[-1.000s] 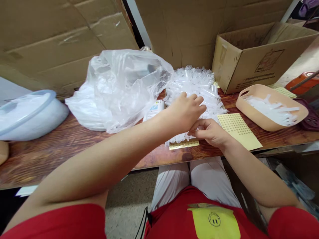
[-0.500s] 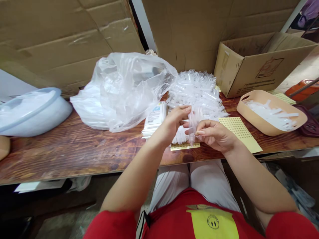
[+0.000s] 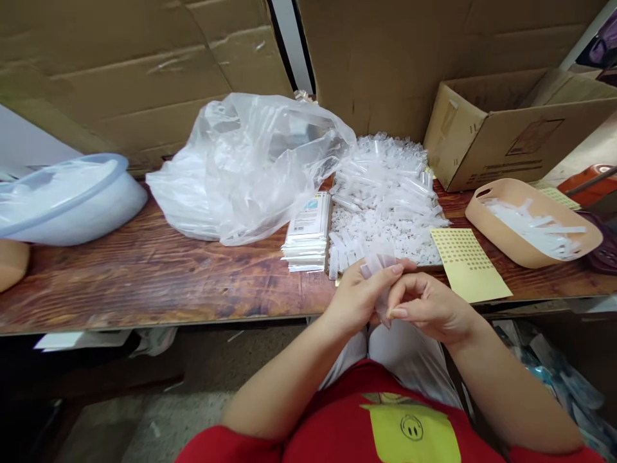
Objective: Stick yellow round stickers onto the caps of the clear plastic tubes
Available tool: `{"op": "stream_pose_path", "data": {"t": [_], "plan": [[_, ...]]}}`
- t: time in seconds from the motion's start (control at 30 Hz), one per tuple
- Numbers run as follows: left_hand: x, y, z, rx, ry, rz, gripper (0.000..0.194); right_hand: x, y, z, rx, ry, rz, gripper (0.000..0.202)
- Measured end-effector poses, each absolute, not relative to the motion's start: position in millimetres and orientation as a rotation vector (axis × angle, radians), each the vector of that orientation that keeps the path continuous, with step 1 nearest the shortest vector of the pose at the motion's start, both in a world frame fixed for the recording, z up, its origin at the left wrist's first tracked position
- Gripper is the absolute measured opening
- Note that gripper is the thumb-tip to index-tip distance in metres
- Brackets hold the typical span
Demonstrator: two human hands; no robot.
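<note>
Translucent plastic sleeves [image 3: 380, 252] are held in my left hand [image 3: 355, 301], its thumb laid across them and its fingers wrapped behind. My right hand [image 3: 431, 310] is beside it, thumb and forefinger pinched together at the lower end of the sleeves. Whatever tiny thing sits between those fingertips is too small to make out. Just beyond the hands lies a big heap of small clear plastic tubes [image 3: 385, 186]. A yellow sheet with rows of small round stickers [image 3: 465, 260] is on the table to the right of my right hand.
Left of the heap stands a stack of printed cards [image 3: 308, 225], beside a large clear plastic bag [image 3: 241, 173]. A blue basin [image 3: 91, 209] is at far left. An orange-beige basket [image 3: 506, 241] with white strips and an open cardboard box [image 3: 511, 145] are at right.
Both hands have come down and closer to my body, to the table's front edge, with the sleeves still held. My left hand now wraps further around them. The view has shifted slightly.
</note>
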State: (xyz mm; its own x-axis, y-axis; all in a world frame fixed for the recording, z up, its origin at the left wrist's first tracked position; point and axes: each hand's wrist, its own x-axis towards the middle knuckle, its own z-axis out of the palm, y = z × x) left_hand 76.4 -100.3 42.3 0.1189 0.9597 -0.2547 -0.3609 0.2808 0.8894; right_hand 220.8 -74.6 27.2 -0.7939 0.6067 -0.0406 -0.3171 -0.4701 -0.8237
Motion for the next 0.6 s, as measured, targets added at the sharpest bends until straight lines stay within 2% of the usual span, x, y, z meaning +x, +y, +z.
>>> {"op": "stream_pose_path", "data": {"t": [0.2,0.33,0.47,0.6], "plan": [[86,-114,26,0.617,0.912,1.275,0.038,237,-107,13,-0.547,-1.011,2.341,0.018],[78,-114,31,0.517,0.848,1.415,0.043,261,-117,13,-0.595,-1.151,2.252,0.011],[63,-125,27,0.688,0.824,1.373,0.042,281,-118,23,-0.709,-1.473,1.773,0.007],[52,-145,6,0.962,0.791,1.17,0.033,275,-122,32,-0.695,-1.525,1.184,0.021]]}}
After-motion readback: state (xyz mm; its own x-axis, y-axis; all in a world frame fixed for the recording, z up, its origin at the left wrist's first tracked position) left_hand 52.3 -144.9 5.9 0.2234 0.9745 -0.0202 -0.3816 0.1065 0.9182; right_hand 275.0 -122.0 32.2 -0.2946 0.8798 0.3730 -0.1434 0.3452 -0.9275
